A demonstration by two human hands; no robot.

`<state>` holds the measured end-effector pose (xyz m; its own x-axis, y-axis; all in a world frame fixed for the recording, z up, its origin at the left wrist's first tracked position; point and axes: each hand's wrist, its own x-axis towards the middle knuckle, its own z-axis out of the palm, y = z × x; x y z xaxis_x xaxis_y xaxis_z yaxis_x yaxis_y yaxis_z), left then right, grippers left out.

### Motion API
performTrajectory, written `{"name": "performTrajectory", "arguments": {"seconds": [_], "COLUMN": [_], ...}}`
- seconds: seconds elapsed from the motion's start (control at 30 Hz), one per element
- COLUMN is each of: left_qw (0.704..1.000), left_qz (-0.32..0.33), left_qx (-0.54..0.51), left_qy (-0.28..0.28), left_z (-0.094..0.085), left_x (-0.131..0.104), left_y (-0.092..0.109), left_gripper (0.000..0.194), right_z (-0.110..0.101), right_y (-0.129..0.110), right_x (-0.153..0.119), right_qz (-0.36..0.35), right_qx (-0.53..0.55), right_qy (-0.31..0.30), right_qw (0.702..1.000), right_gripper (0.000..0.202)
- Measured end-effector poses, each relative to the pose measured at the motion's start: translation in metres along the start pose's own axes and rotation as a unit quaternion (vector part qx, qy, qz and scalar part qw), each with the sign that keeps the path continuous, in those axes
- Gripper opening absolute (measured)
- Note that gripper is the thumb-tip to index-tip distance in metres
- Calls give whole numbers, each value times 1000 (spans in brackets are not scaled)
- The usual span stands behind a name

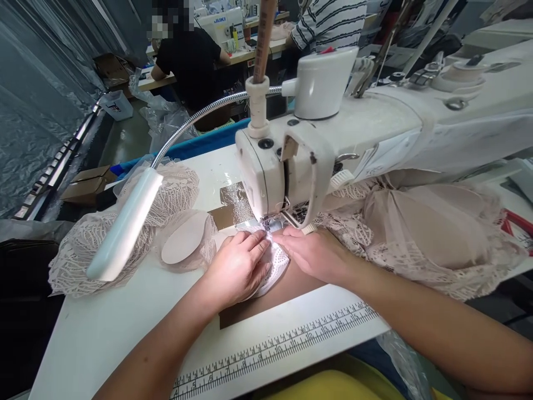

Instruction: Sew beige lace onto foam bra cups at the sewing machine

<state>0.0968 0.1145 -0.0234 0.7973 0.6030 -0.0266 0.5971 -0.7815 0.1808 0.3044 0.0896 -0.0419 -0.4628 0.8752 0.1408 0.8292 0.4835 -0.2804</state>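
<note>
Under the needle of a white sewing machine (287, 172) lies a piece of pale lace fabric (276, 265), brightly lit by a lamp. My left hand (238, 268) is closed on its left side, with bent fingertips close to the presser foot. From the right, my right hand (312, 253) pinches the fabric's edge beside the needle, fingers pressed together. The fingertips partly hide the cloth between them. A brown covering (250, 314) lies flat beneath the work on the white table (125, 328).
Lace cups (183, 244) are heaped at the left, below a lamp (125, 228) on a bendable neck. More lace pieces (433, 228) pile up at the right. A printed ruler (275, 355) runs along the front edge. Two people sit at machines behind.
</note>
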Motion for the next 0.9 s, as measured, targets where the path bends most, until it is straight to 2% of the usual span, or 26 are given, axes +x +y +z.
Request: {"name": "performTrajectory", "arguments": {"seconds": [0.13, 0.4, 0.5, 0.63, 0.7, 0.77, 0.83, 0.9], "left_qw": [1000, 1000, 1000, 995, 993, 994, 994, 988], "left_qz": [-1, 4, 8, 41, 53, 52, 30, -7], "left_qx": [5, -9, -22, -72, -84, -84, -104, -152], "left_qy": [-4, 15, 4, -54, -63, -40, -11, -7], "left_z": [0, 5, -3, -18, -20, -16, -13, -12], "left_x": [0, 1, -2, -11, -14, -15, -15, -14], "left_y": [0, -8, -9, 0, 6, 9, 8, 2], "left_gripper": [46, 47, 48, 57, 47, 32, 26, 23], "right_z": [2, 5, 2, -2, -3, -4, -5, -6], "right_y": [1, 0, -2, -4, -3, -2, -1, 0], "right_x": [-1, -1, 0, 0, 1, 1, 1, 0], "right_qz": [-30, -25, -21, -3, 0, 4, 8, 8], "right_qx": [6, -16, -15, 10, 23, 36, 56, 74], "right_qy": [7, -5, -12, -12, -17, -23, -23, -22], "right_qw": [1000, 1000, 1000, 1000, 1000, 999, 998, 997], "right_gripper": [29, 30, 30, 31, 31, 31, 31, 31]}}
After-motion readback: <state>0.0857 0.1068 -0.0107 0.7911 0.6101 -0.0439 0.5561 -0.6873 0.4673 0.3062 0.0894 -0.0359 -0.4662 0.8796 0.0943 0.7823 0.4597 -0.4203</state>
